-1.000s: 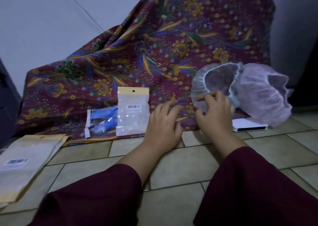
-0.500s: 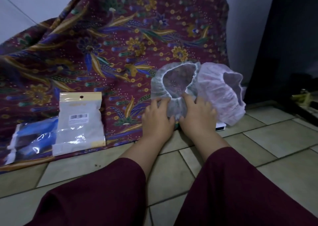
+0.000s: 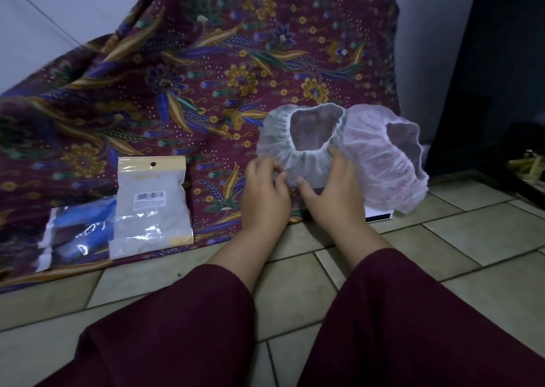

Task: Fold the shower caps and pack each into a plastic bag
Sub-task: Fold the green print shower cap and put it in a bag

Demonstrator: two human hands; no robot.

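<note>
Your left hand (image 3: 265, 192) and right hand (image 3: 333, 192) pinch the white shower cap (image 3: 298, 153) at its rim, pink cap (image 3: 383, 156) touching, bare tiles (image 3: 472, 233) rightward.

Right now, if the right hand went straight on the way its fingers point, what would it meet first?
The right hand already grips the white shower cap; beyond its elastic rim probably lies the batik cloth, though depth is unclear.

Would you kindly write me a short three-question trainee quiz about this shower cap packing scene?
1. True or false: both hands hold the same cap.
2. Which cap is untouched: A) the green-tinted cap, B) the pink-tinted cap?
3. What lies left of the hands, against the patterned cloth?

Key:
1. True: left hand and right hand grip the green-tinted cap.
2. B, the pink-tinted cap.
3. A barcoded plastic bag on the patterned cloth.
</note>
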